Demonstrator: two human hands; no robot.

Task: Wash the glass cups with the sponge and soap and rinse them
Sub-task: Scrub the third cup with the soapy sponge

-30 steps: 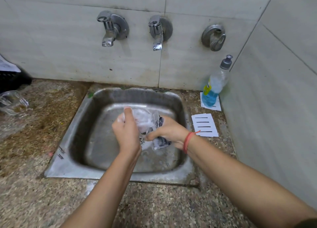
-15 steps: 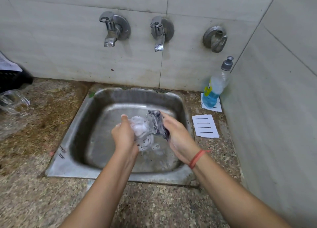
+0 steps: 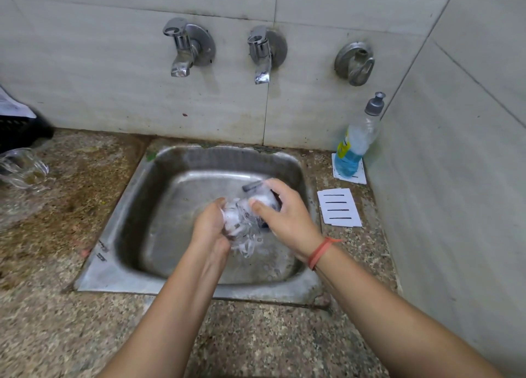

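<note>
Head view looks down on our two hands over the steel sink [image 3: 125, 252], which is set into a speckled stone counter [image 3: 57, 335]. Our left hand [image 3: 210, 226] is wrapped around a soapy glass cup [image 3: 242, 221], fingers curled tight on its foam-covered side. Our right hand [image 3: 284, 215] comes in from the other side and is clamped on a dark sponge [image 3: 273, 204], pressing it against the cup's upper end; a grey edge of the sponge pokes out above the fingers. The two hands are close together, meeting on the cup, which is blurred and held above the basin floor rather than resting on it. White suds cling to the glass and hang beneath it. A red band [image 3: 320, 252] circles our right wrist.

On the tiled wall behind the sink are two taps, a left tap [image 3: 182, 50] and a middle tap [image 3: 262, 55], with a third fitting [image 3: 355, 63] further right. We cannot see water running from either tap. In the right corner a soap bottle [image 3: 355, 141] with blue liquid and a grey cap stands on a white card [image 3: 358, 177]. Just in front of it lies a second white card with black lines [image 3: 338, 206]. Far left on the counter, well apart from the sink, another glass cup [image 3: 22, 168] lies near a black object [image 3: 20, 132].
</note>
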